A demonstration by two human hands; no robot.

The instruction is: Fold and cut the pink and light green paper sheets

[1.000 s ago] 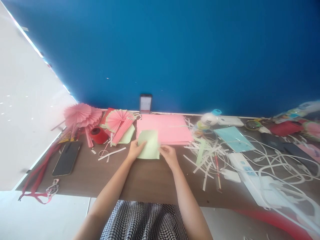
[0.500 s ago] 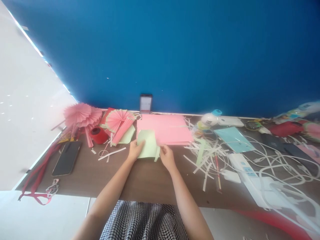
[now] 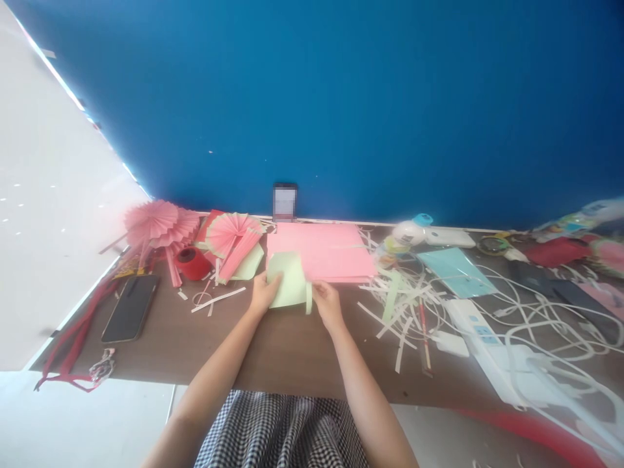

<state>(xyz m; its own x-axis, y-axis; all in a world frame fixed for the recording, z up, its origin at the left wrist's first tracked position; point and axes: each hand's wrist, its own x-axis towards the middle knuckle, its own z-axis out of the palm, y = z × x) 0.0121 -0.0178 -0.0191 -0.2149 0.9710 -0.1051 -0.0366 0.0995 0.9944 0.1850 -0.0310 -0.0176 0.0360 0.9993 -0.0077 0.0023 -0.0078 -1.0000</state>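
My left hand (image 3: 264, 292) pinches the left edge of a light green sheet of paper (image 3: 288, 281), its thumb lying on top. The sheet is held up slightly over the front of a stack of pink paper (image 3: 322, 250). A narrow light green paper strip (image 3: 309, 297) hangs at the sheet's right edge, and my right hand (image 3: 326, 302) grips it between thumb and fingers. The strip looks separate from the sheet along most of its length; whether its top is still joined I cannot tell.
Left are pink folded paper fans (image 3: 160, 227), a red tape roll (image 3: 192, 263) and a dark phone (image 3: 130, 309). To the right lie paper scraps (image 3: 400, 302), a glue bottle (image 3: 407, 234), a pencil (image 3: 425, 338), a power strip (image 3: 480, 331) and tangled white cables.
The green strip has shifted slightly right and hangs straighter, with a wider gap from the sheet. My right hand has moved very little; the left stays in place.
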